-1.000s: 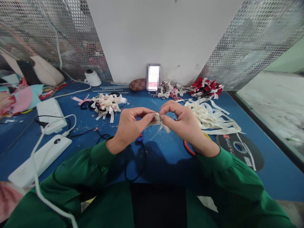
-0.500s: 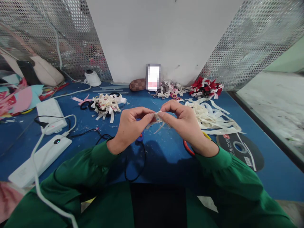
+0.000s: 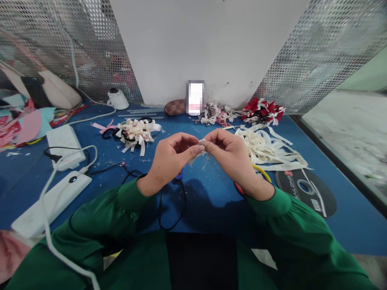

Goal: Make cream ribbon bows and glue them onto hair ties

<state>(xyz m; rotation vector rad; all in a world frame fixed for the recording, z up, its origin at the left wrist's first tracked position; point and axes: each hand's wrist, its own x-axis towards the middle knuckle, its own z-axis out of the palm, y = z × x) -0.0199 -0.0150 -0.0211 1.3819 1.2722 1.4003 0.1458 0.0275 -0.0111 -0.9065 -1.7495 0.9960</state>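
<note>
Phone (image 3: 195, 98) standing on tabletop (image 3: 356, 225), panel (image 3: 211, 44) rising behind it. Pouch (image 3: 175, 107) sitting just left of phone; power bank (image 3: 59, 198) lying far left, well in front of phone. Ribbon heap (image 3: 266, 149) lying right-front of phone, disc (image 3: 302, 197) farther right-front. Hands (image 3: 169, 157) hovering in front of phone.

Left hand (image 3: 171, 159) and right hand (image 3: 232, 157) pinch a small cream ribbon piece (image 3: 202, 142) between thumbs and fingers, above blue tabletop (image 3: 356, 225). Cream ribbon strips (image 3: 266, 147) heaped just beside right hand. Beyond: lit smartphone (image 3: 195, 96), upright before white panel (image 3: 211, 40); red-and-white ribbon bundle (image 3: 263, 112) to its right.
</note>
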